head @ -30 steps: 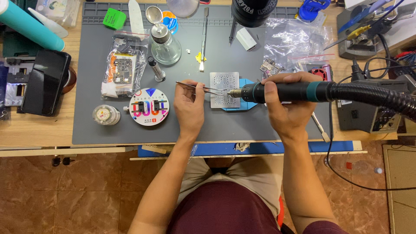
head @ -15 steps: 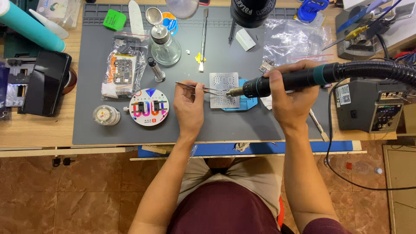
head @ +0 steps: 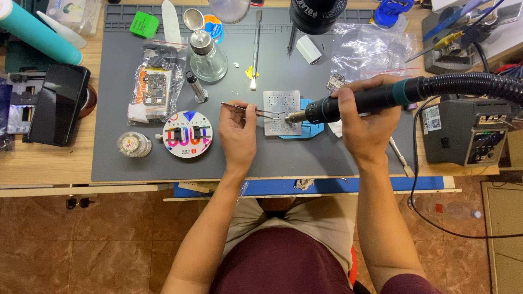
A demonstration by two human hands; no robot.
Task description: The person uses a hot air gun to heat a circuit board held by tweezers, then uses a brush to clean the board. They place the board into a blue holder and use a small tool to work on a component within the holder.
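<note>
I see the grey mat [head: 305, 158] with little free room past the plate, and its near edge just behind my wrists. My right hand [head: 366, 122] is wrapped tight around the hot-air wand [head: 364, 100], nozzle low over the perforated steel plate [head: 282, 111] at mat centre; a drift could scorch the mat. My left hand [head: 238, 130] pinches tweezers [head: 251, 110], tips on the plate; a slip could shift it.
</note>
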